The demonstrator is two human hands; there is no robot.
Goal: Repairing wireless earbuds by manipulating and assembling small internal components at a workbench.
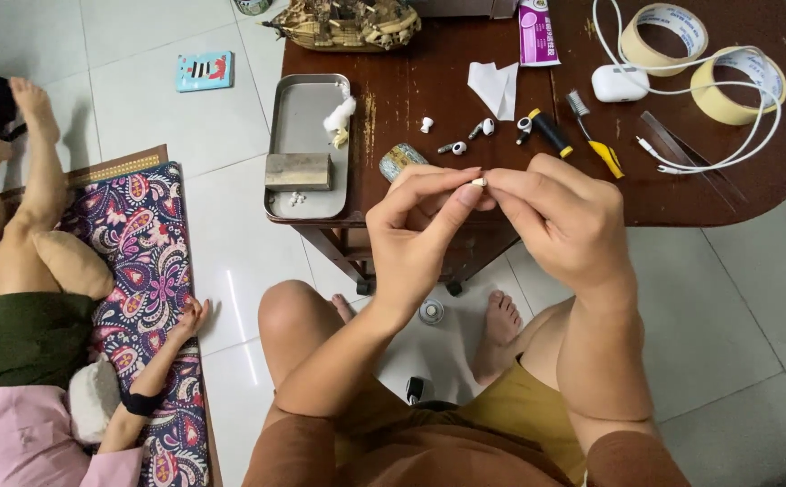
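Seen from above, seated at a dark wooden bench (681, 180). Left hand (424, 230) and right hand (564, 221) raised together just in front of its near edge, fingertips meeting. Pinched between them, a tiny white earbud tip (479, 182), with fingers of both hands clamped on it (thumb and forefinger on each side, as far as can be told).

On the bench behind the hands: two white earbuds (470, 137) lying near each other, a loose white tip (426, 124), a folded white tissue (495, 87), a small black-and-yellow tool (548, 132), and a brush with a yellow handle (593, 137). Further right, a white charging case (619, 83) with a white cable (726, 135) looping past two rolls of masking tape (695, 54). At the left end, a metal tray (307, 117) holding a grey block (297, 170) and a wad of cotton (339, 117).

On the floor to the left, a patterned mat (145, 261) with another person lying on it, well apart from the hands.
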